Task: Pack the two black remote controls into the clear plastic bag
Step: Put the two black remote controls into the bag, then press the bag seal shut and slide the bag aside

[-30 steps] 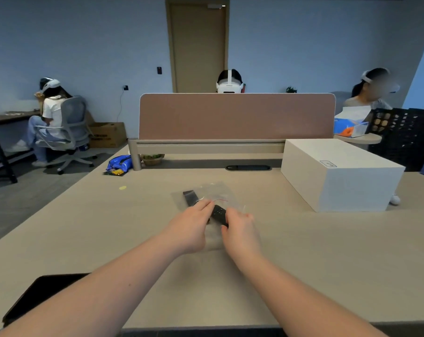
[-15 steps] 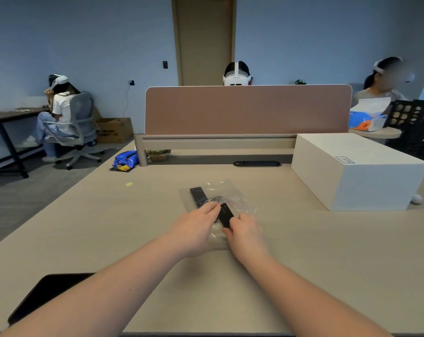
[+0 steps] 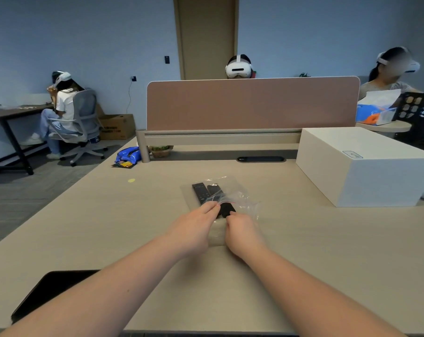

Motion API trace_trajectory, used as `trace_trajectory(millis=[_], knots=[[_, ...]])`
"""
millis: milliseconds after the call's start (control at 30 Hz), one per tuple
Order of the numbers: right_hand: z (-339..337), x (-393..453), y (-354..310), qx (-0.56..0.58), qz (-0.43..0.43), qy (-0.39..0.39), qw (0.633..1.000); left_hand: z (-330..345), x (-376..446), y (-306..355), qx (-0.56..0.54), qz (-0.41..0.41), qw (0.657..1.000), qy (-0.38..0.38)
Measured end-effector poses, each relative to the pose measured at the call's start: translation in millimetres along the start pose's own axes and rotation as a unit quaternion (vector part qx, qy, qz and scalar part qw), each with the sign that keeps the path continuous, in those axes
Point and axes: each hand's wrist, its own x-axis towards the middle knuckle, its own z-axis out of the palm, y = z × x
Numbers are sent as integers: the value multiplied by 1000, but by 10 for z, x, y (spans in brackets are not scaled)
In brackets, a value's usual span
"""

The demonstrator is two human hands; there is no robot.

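Both forearms reach forward; left hand (image 3: pixel 194 228) pinches bag (image 3: pixel 240 203), right hand (image 3: pixel 242 231) grips remote (image 3: pixel 226 209).

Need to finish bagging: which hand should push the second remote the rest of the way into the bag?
Probably the right hand: its fingertips already sit at the near end of the second remote, which protrudes from the clear plastic bag. The left hand pinches the bag's mouth open.

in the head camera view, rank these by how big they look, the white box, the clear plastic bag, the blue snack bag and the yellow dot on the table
1. white box
2. clear plastic bag, nearer the camera, so true size is unsure
3. blue snack bag, farther back
4. yellow dot
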Motion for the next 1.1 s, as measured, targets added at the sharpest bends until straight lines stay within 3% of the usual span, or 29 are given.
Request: trace_trajectory(millis=[133,333,533,733,967,1100], knots=[[-55,-42,57,13,-13,12,1000,22,5,11,19,-1,1000,-4],[-426,-230,335,23,20,165,986,96,-52,2,58,40,997,10],[-484,-203,551,21,17,33,999,124,-98,-39,101,42,994,-17],[-450,-156,517,-5,38,55,998,140,-55,-31,150,40,987,51],[-490,-180,630,-54,-6,128,990,207,-110,-213,182,89,957,209],[-578,-221,564,-124,-41,101,986,230,-177,-253,172,100,940,277]])
